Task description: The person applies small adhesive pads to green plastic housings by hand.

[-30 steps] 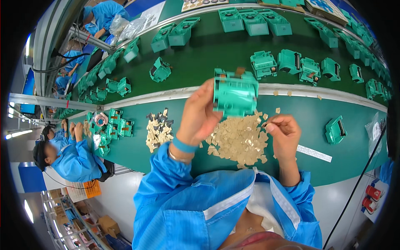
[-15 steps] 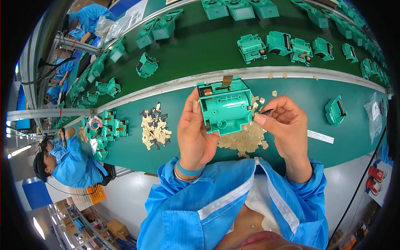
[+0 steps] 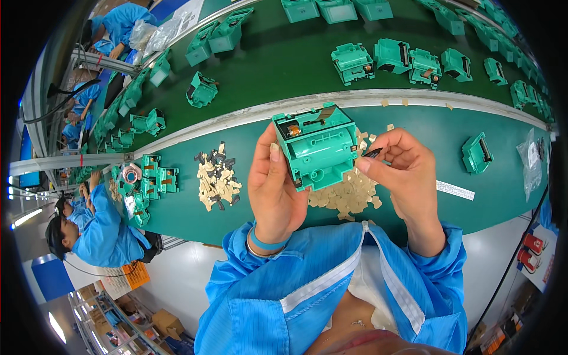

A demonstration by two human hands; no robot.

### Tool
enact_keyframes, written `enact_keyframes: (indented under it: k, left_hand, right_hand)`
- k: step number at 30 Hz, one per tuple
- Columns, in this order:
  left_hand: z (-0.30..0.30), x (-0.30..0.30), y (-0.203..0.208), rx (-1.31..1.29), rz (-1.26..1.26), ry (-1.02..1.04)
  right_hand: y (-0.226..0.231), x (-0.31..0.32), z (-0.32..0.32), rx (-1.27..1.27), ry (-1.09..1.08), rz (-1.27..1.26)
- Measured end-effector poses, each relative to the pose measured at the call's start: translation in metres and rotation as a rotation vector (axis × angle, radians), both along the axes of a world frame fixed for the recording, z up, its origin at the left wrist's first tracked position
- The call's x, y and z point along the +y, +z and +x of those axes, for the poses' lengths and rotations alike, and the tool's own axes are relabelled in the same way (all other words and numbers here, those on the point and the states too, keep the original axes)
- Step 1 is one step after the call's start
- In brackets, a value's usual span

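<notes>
The left hand (image 3: 275, 189) is gripping the green housing (image 3: 318, 148), now raised closer above the pads (image 3: 346, 195). The right hand (image 3: 402, 168) is pinching a small dark part (image 3: 373, 153), bringing it to the housing's side for fitting.

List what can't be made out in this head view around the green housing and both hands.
- Small dark part pinched in right hand: too small to identify.
- Green plastic housing: its near left side is covered by left hand.
- Tan pad pile: partly hidden behind housing and right hand.
- Housings at the top edge: cut off by the frame.
</notes>
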State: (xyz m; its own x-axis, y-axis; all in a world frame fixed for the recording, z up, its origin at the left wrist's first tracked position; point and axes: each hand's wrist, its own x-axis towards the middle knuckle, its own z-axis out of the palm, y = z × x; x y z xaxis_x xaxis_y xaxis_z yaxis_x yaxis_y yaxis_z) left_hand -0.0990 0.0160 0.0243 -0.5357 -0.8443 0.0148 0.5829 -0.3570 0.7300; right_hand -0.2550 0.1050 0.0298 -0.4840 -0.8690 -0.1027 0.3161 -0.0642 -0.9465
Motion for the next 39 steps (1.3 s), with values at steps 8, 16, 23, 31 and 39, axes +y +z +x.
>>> enact_keyframes:
  k: [8, 16, 23, 31, 39]
  left_hand:
    - [-0.004, 0.004, 0.0, -0.057, -0.06, 0.046]
    - [-0.007, 0.008, -0.001, -0.081, -0.075, 0.078]
    - [-0.008, 0.009, 0.001, -0.08, -0.095, 0.079]
    - [-0.008, 0.017, 0.003, -0.117, -0.109, 0.124]
    - [-0.004, 0.013, 0.005, -0.045, 0.018, -0.024]
  right_hand:
    - [-0.005, 0.0, -0.001, 0.05, -0.028, 0.01]
    - [-0.006, 0.002, -0.004, 0.01, -0.015, 0.026]
    - [-0.007, 0.003, -0.005, 0.011, -0.003, 0.013]
    - [-0.008, 0.005, -0.001, 0.059, -0.071, -0.004]
    - [-0.01, 0.014, -0.007, 0.234, 0.015, 0.177]
